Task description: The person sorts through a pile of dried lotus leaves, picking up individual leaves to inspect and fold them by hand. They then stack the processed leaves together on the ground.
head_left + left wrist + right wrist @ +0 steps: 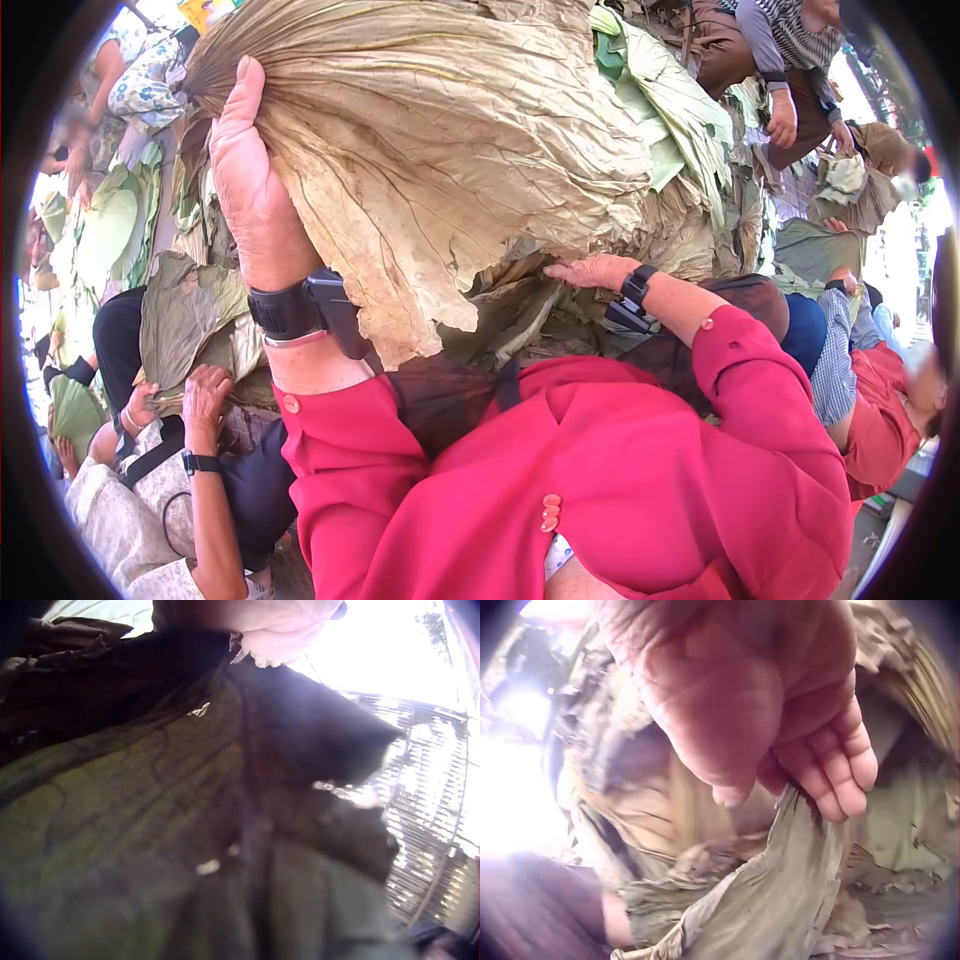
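My left hand (248,190) is raised and grips a large dried lotus leaf (450,130) near its gathered end, thumb on the near face and fingers hidden behind. The leaf is tan, veined and ragged along its lower edge. From the left wrist view, its dark green-brown side (150,817) hangs below the hand, with small holes. Lower down, my right hand (600,272) reaches under the big leaf into a heap. There it pinches the tip of a folded grey-green dry leaf (772,877), the outer fingers extended.
Dried leaves (900,817) are heaped below and around the right hand. Greener leaves (670,110) lie behind the big one. People sit close on both sides: one at left handles a leaf (185,315), another at right wears a red top (885,410). A slatted surface (427,810) shows beyond the left hand.
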Tool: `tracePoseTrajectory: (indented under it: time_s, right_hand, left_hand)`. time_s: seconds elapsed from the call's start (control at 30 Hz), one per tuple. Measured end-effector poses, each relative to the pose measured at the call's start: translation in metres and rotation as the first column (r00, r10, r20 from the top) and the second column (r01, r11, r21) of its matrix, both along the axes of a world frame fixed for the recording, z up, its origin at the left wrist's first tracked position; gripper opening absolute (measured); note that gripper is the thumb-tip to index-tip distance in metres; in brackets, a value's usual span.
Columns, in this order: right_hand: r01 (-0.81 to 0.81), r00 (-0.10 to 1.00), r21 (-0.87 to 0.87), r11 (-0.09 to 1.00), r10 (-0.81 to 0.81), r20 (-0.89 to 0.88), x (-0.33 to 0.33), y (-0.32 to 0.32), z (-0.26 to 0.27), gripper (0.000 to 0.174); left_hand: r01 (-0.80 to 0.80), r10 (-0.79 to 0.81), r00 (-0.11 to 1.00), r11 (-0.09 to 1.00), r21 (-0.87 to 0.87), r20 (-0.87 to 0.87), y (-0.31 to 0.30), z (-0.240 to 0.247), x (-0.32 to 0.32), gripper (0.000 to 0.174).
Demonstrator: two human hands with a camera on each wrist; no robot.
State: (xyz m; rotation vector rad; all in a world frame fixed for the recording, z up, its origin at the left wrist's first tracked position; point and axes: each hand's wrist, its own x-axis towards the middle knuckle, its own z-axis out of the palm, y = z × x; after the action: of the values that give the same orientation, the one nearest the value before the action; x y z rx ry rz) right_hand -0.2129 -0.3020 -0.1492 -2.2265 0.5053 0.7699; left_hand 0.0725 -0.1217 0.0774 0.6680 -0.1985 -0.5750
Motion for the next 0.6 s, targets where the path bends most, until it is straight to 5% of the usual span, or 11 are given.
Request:
tracePoseTrajectory:
  time_s: [0.07, 0.1, 0.17, 0.27, 0.4, 0.5, 0.6]
  right_hand:
    - [-0.119, 0.941, -0.151, 0.981, 0.16, 0.298, -0.009, -0.006, 0.023, 0.03]
    - [-0.111, 0.941, -0.166, 0.98, 0.157, 0.3, -0.008, -0.004, 0.056, 0.03]
    - [0.003, 0.975, 0.034, 0.999, -0.01, 0.222, -0.005, 0.0, 0.119, 0.019]
    - [0.146, 0.893, 0.097, 0.984, -0.174, 0.415, -0.025, -0.01, 0.158, 0.008]
    - [0.437, 0.593, 0.35, 0.828, -0.558, 0.58, -0.053, -0.032, 0.209, 0.031]
    - [0.488, 0.461, 0.302, 0.819, -0.535, 0.708, -0.066, -0.047, 0.241, 0.046]
    - [0.425, 0.409, 0.496, 0.757, -0.649, 0.641, -0.042, -0.036, 0.286, 0.053]
  left_hand:
    - [-0.09, 0.089, 0.996, 0.995, 0.04, 0.003, -0.002, -0.005, 0.004, 0.022]
    - [-0.082, 0.082, 0.997, 0.996, 0.026, 0.006, -0.003, -0.003, 0.002, 0.022]
    - [-0.032, 0.032, 0.999, 0.999, 0.023, -0.025, -0.002, 0.002, -0.005, 0.022]
    - [0.03, -0.029, 0.998, 1.0, 0.011, -0.063, 0.001, 0.005, -0.008, 0.023]
    - [-0.002, 0.004, 1.0, 0.994, 0.112, -0.019, 0.003, 0.006, -0.02, 0.024]
    - [0.029, -0.03, 1.0, 0.996, 0.086, 0.002, -0.003, 0.001, -0.027, 0.023]
    - [0.019, -0.018, 0.999, 1.0, 0.014, -0.049, -0.009, 0.0, -0.013, 0.027]
